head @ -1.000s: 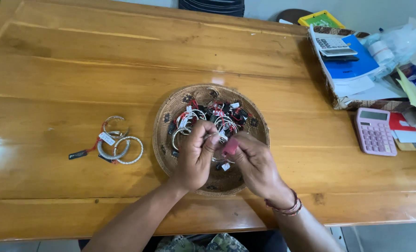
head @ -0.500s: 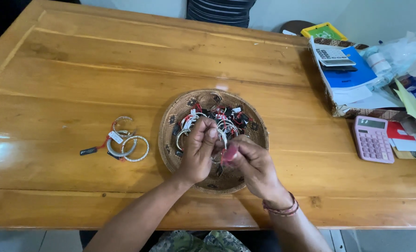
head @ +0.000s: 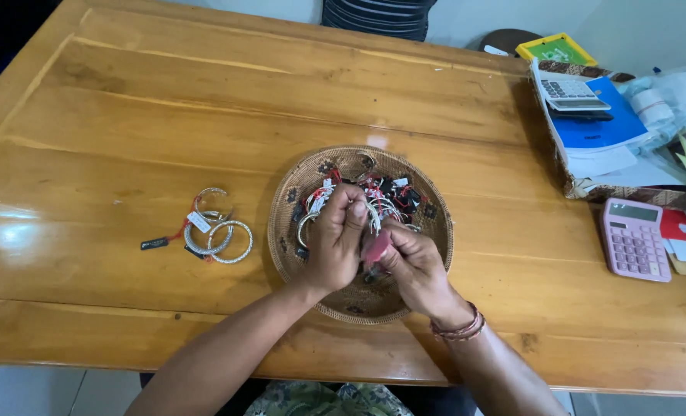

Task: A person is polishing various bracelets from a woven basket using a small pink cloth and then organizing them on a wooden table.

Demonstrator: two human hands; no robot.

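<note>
woven basket [head: 435, 231] of tagged bracelets [head: 389, 196] sits under both hands, left hand [head: 335, 239] and right hand [head: 412, 266].

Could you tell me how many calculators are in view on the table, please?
2. A pink calculator lies flat on the table's right side, and a grey calculator sits on the blue book further back. The clutter at right may hide more.

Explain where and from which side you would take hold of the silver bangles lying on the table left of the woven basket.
Probably grip the silver bangles by the outer hoop's rim on the near right, coming from above with the fingers pinching across the band. They lie flat and overlapping on the wooden table, so the rim is exposed. The tags and red strings sit on the left, so that side is cluttered.
</note>
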